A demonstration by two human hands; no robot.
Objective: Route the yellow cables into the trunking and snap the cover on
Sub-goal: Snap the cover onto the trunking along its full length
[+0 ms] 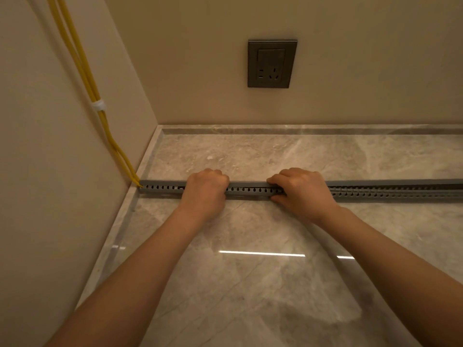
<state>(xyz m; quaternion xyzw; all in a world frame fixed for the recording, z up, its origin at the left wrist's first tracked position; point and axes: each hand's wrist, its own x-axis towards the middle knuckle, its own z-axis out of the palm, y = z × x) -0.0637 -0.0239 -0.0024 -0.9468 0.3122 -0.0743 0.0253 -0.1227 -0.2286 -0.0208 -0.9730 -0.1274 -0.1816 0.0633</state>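
A grey slotted trunking [248, 190] lies across the marble floor from the left wall to the right edge of the view. Its flat grey cover [246, 184] sits on top from the left end to about my right hand; further right the cover [390, 183] stands slightly raised above the slots. Two yellow cables [82, 68], bound by a white tie [98, 105], run down the left wall and enter the trunking's left end [140, 184]. My left hand [206, 190] grips over the trunking, fingers curled. My right hand [300, 190] grips it too, thumb on the near side.
A dark grey wall socket [271, 63] is set in the back wall above the floor. A marble skirting [300, 129] runs along the back wall and the left wall. Glossy marble floor [250, 271] spreads toward me, between my forearms.
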